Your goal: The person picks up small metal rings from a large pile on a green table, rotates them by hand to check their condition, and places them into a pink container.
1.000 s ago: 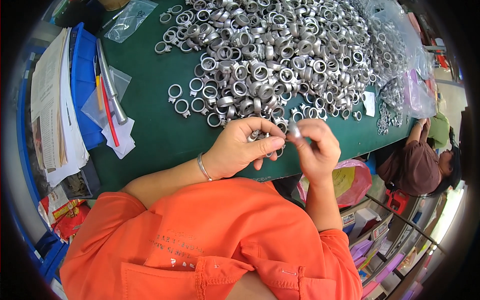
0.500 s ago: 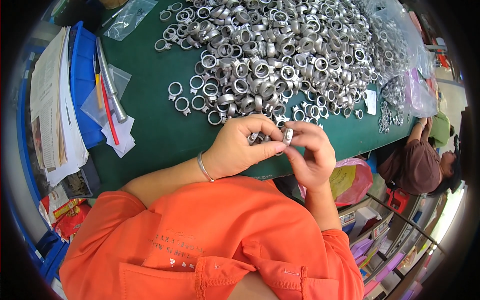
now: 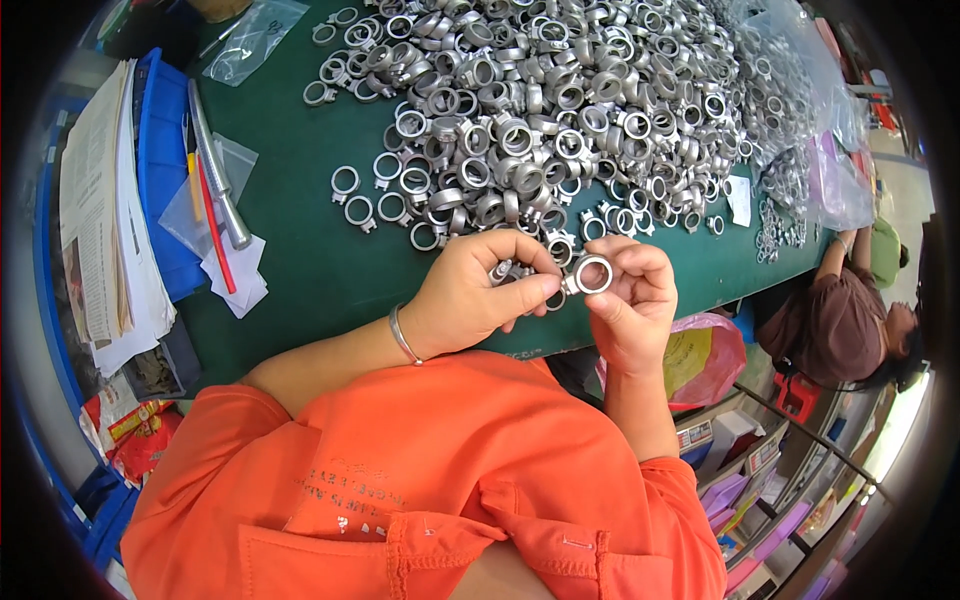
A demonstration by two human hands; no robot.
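Observation:
Between the fingers of my right hand is a silver metal ring with a small lug, its round opening turned toward me. The thumb and fingers pinch its right side. My left hand, with a bangle on the wrist, is closed at the ring's lug side, thumb and forefinger tips together by the lug. More metal rings show partly behind the left fingers; whether that hand grips them I cannot tell. Just beyond both hands spreads a large heap of similar rings on the green table.
At left stand a blue tray with papers, a red pen and a tapered metal rod. Clear plastic bags lie at far right. A pink bag hangs below the table edge. Another person sits at right.
The ring has turned from edge-on to face me, showing its open hole. My right hand has shifted slightly right, and the left fingertips now meet by the lug.

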